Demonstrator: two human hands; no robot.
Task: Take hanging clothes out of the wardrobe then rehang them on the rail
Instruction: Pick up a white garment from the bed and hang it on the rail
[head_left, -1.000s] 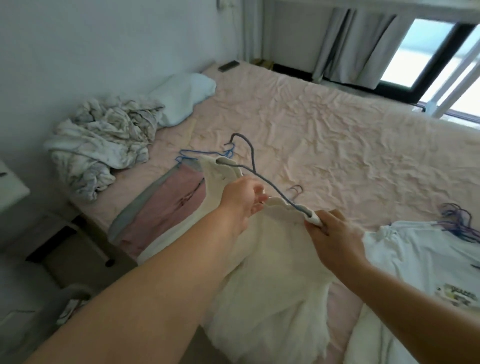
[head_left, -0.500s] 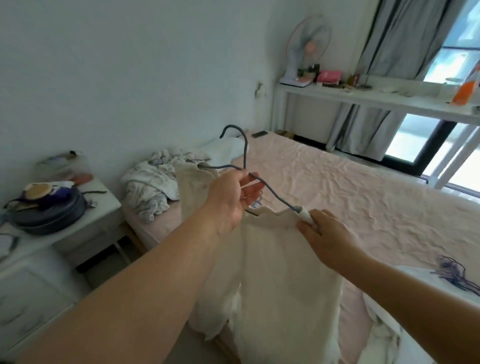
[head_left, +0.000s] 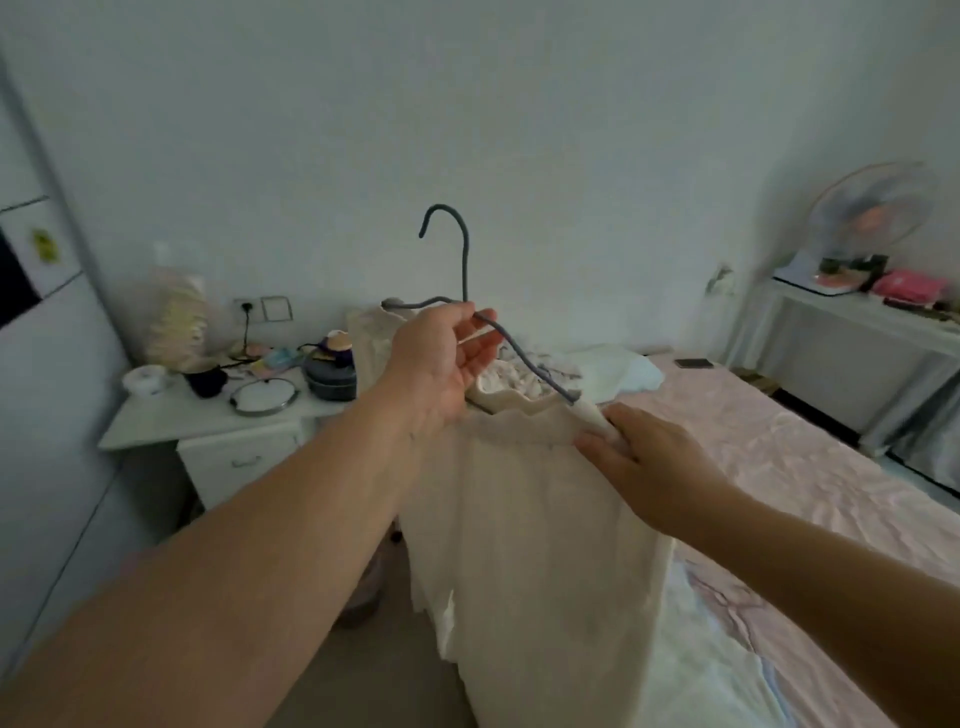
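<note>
Cream garment (head_left: 524, 519) hangs on a grey wire hanger (head_left: 464, 283), held up in front of the person, over the floor by the bed (head_left: 810, 467) edge.

Head view, only one: left hand (head_left: 441, 364) cups the hanger just under the hook w/ fingers loosely curled, wire running across the palm; prob. so the hook stays upright and free for a rail. Right hand (head_left: 644, 457) pinches the garment's right shoulder where the hanger end sits, thumb side hidden; looks like it keeps the fabric from sliding off and steadies the swing. Garment drapes straight down btwn both arms, bottom hem out of frame. Nightstand (head_left: 208, 421) w/ clutter sits behind left, fan (head_left: 872, 213) on a shelf far right. No rail or wardrobe interior clearly in view, so rehang not yet done.
</note>
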